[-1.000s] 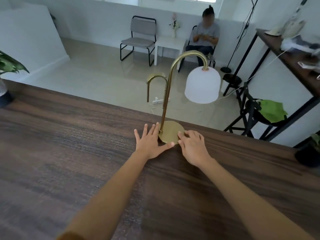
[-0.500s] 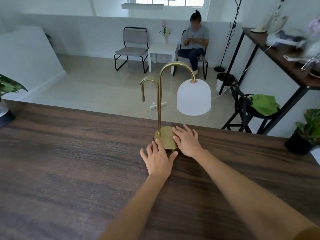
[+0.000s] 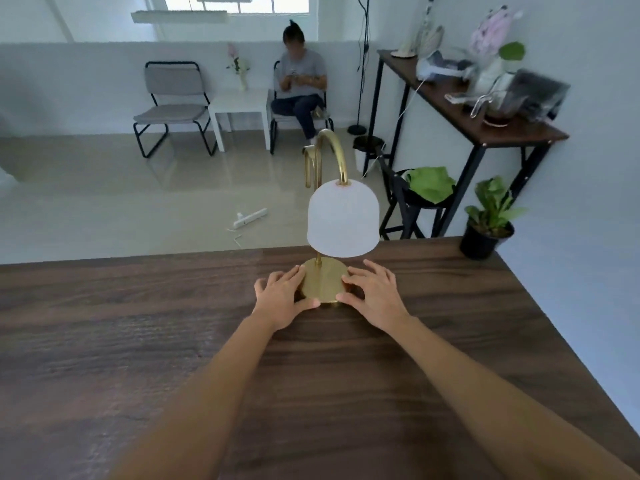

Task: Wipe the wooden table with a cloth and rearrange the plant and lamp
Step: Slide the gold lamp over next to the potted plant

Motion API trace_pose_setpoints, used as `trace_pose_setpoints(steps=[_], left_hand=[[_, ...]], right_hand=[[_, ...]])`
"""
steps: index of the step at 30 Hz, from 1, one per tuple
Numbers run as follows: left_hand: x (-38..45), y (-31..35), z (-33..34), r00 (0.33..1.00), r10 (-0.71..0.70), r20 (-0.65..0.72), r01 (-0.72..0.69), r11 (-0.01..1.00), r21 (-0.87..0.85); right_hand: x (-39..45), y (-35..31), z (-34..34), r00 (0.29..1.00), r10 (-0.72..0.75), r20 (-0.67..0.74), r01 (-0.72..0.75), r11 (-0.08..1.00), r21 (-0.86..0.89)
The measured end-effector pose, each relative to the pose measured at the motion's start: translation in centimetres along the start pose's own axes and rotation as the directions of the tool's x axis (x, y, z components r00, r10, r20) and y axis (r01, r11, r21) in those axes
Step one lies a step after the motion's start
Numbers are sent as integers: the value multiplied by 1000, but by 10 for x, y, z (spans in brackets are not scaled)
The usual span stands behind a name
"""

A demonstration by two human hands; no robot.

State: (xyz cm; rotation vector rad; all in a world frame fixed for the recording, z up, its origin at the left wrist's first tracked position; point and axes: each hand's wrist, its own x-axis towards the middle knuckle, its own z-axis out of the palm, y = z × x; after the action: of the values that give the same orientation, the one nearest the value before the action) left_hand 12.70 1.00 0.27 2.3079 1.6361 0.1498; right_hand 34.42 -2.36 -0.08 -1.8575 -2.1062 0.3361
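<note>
A brass lamp (image 3: 325, 282) with a curved neck and a white dome shade (image 3: 342, 220) stands upright on the dark wooden table (image 3: 138, 323), near its far edge. My left hand (image 3: 282, 296) holds the left side of the round base, fingers and thumb curled around its rim. My right hand (image 3: 372, 294) grips the right side the same way. The shade faces me and hangs over the base. A potted plant (image 3: 488, 221) in a black pot stands at the table's far right corner. No cloth is on the table.
Beyond the table lie an open floor with a power strip (image 3: 250, 218), two chairs, a small white table and a seated person (image 3: 300, 88). A dark console table (image 3: 464, 109) with clutter stands at the right, a green cloth (image 3: 431, 183) on a stool beneath it.
The lamp has turned so its shade now faces me instead of pointing right. Both hands shifted to opposite sides of the base. The view swung right, losing the left plant.
</note>
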Motion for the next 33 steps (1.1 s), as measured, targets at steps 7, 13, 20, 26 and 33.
trace_pose_setpoints(steps=[7,13,20,26,33], left_hand=[[41,92,25,996,86,25,-86,996,-7],[79,164,46,993,110,45,-112,993,47],[118,203,65,993,110,40,-111,994,22],[131,214,70,995,95,33,-95,995,-6],[125,215,67,993,69,100,-66,997,-34]], right_hand=[[-27,71,-40,974,227,9,-226,972,-66],[-34,131,-71,936,350,27,-345,932,-113],[-21,175,-86,919,394,33,-387,914,-125],[-14,192,-90,927,376,19,-373,925,-77],[-14,188,-96,940,340,28,-337,939,-72]])
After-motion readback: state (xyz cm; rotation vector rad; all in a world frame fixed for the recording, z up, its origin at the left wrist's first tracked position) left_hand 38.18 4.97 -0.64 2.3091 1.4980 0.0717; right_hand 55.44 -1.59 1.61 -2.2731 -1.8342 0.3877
